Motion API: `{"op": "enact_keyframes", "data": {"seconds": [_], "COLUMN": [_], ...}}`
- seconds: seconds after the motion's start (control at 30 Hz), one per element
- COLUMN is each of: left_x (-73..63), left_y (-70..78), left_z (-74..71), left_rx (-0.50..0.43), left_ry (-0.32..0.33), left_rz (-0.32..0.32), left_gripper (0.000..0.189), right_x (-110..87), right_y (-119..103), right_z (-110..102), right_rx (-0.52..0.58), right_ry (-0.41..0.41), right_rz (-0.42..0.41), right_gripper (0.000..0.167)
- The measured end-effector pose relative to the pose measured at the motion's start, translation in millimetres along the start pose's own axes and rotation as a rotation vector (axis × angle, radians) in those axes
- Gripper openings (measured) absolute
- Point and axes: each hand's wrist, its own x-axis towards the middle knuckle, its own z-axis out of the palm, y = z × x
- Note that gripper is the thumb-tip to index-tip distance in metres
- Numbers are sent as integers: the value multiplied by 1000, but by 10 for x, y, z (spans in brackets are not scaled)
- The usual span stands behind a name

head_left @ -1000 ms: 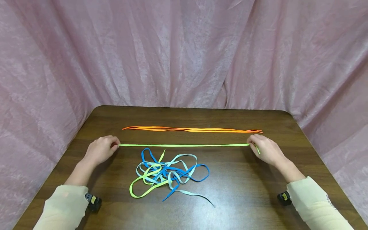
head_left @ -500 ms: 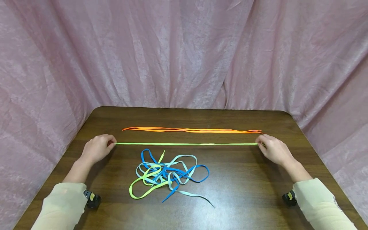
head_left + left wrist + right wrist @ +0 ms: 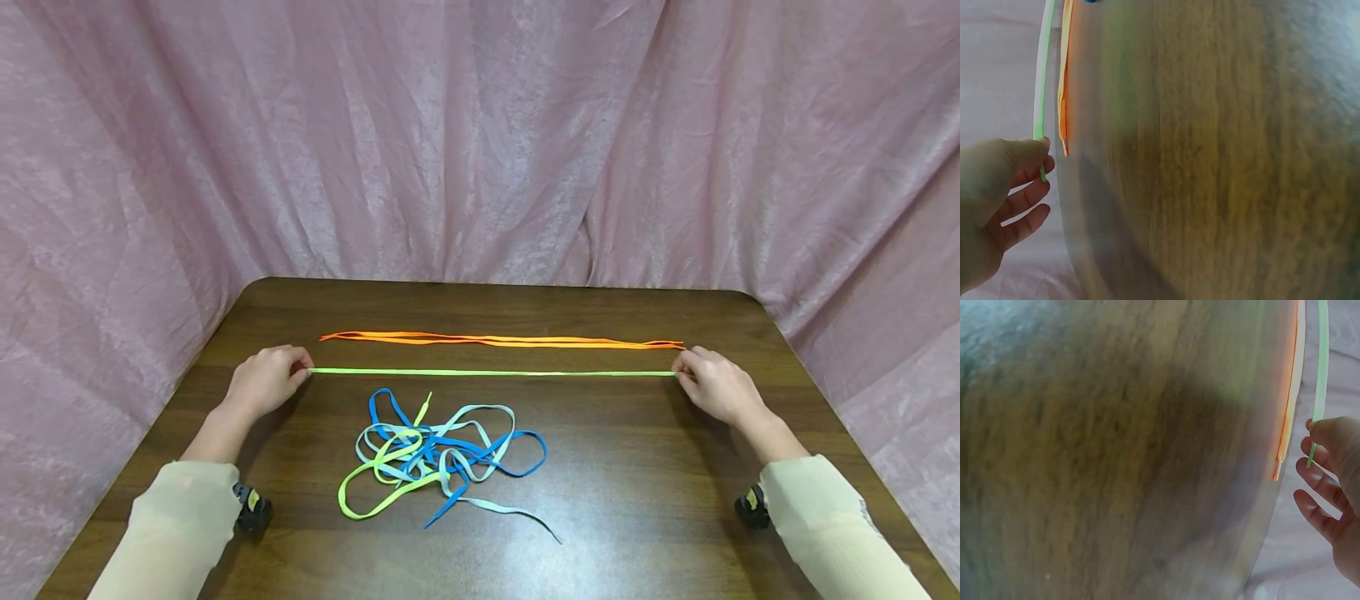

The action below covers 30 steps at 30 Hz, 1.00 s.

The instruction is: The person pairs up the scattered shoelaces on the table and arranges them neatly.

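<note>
A yellow-green shoelace (image 3: 487, 373) is stretched straight from side to side above the table in the head view. My left hand (image 3: 266, 379) pinches its left end between thumb and index finger. At the right end my right hand (image 3: 720, 387) pinches it the same way. In both wrist views a short tip of the lace pokes out below the thumb, and the other fingers are loosely bent. Beyond the lace, orange shoelaces (image 3: 487, 339) lie side by side on the table, roughly parallel to it.
Nearer me is a loose tangle of a blue shoelace (image 3: 453, 497), a light blue shoelace (image 3: 495, 504) and another yellow-green shoelace (image 3: 342, 496). They lie on the brown wooden table (image 3: 637, 533). A pink curtain (image 3: 480, 150) hangs behind the table's far edge.
My right hand has moved right and now pinches closer to the lace's end. Both hands have shifted slightly away from me with the taut lace. The tangle and orange laces have stayed put.
</note>
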Motion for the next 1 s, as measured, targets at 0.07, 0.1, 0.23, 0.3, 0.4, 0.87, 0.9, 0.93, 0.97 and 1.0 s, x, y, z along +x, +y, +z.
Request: {"op": "enact_keyframes", "data": {"seconds": [0.07,0.1,0.23,0.3,0.4,0.87,0.9,0.93,0.97,1.0], "left_x": [27,42,107,139,185,342,349,356,364,371], "left_y": [7,10,18,11,2,-81,-88,-92,-97,-97], "left_z": [2,4,-1,-2,0,105,115,124,133,140], "left_rx": [-3,-2,-12,-12,-15,-33,-34,-36,-36,-36], "left_ry": [-8,-10,-14,-20,-39,-120,-122,-122,-122,-123], "left_rz": [-5,-8,-12,-13,-19,-106,-110,-113,-115,-120], "left_gripper": [4,4,5,5,4,4,4,5,5,5], "right_x": [10,16,54,79,120,223,228,233,236,240], "right_y": [18,25,49,63,88,161,163,165,164,166], "right_z": [13,16,21,24,31,67,71,75,78,84], "right_rx": [2,4,12,11,13,24,24,24,24,24], "right_ry": [-9,-12,-10,-9,-12,-159,-167,-172,-174,-176], "right_rz": [10,12,10,8,17,122,127,129,132,135], "right_gripper": [13,13,14,14,13,5,5,5,5,5]}}
